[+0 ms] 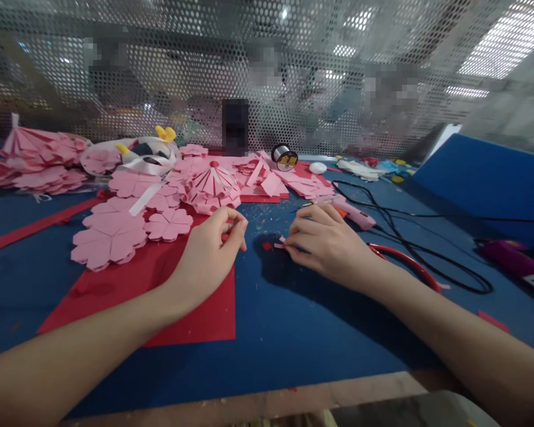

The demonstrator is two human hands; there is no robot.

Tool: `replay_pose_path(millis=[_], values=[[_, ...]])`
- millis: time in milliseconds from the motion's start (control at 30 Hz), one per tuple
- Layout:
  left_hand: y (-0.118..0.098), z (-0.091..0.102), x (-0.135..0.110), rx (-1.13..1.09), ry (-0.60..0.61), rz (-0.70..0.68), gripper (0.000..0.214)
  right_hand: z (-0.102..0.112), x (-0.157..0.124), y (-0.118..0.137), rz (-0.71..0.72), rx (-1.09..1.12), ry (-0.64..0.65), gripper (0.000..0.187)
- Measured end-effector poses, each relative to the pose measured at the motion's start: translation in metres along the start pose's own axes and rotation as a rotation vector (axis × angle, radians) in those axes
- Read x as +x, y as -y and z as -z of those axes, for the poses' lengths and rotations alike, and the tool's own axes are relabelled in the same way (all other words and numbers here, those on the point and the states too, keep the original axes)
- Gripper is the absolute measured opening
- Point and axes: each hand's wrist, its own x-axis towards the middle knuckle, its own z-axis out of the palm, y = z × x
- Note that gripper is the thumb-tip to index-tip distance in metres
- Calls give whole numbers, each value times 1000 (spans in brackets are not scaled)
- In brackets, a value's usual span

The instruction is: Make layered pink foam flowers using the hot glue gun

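My left hand [211, 243] hovers above the right side of a red paper sheet [196, 320], its fingers curled together. Red shows in the gap between thumb and fingers; whether that is a held piece or the sheet behind, I cannot tell. My right hand [323, 243] is low over the blue table, with thumb and forefinger pinched at a small pink paper scrap [279, 245]. A tiny red paper piece [267, 246] lies just left of it. Behind the right hand rests a pink glue gun [358, 214], partly covered by the fingers.
Pink paper flowers [111, 231] are stacked at left, beside a pleated pink paper piece [213, 184]. A wire spool [285, 158] stands at the back. Black cable [463, 284], a red curved handle [409, 261], a purple power strip [516, 264] and a blue panel [489, 178] occupy the right.
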Motion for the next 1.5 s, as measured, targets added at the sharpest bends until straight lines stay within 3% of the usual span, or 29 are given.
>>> replay_pose_path(millis=[233, 633, 767, 933, 1033, 1267, 1367, 1500], values=[[-1, -1, -1, 23, 112, -144, 17, 0, 2, -2, -189, 191, -76, 9], [-6, -4, 0, -13, 275, -297, 10, 7, 6, 16, -146, 325, -184, 6], [-6, -4, -1, 25, 246, -307, 11, 8, 7, 22, -179, 406, -187, 7], [-7, -4, -2, -14, 221, -270, 13, 7, 7, 25, -274, 617, -42, 11], [-7, -3, -3, -45, 187, -256, 13, 5, 7, 21, -338, 669, -44, 13], [-2, -1, 0, -17, -36, -82, 18, 14, -3, -14, -615, 378, -298, 12], [4, 1, 3, -6, -127, 31, 27, 18, -6, -25, -680, 299, -307, 11], [11, 2, 6, -25, -181, 69, 29, 17, -7, -27, -727, 322, -269, 13]])
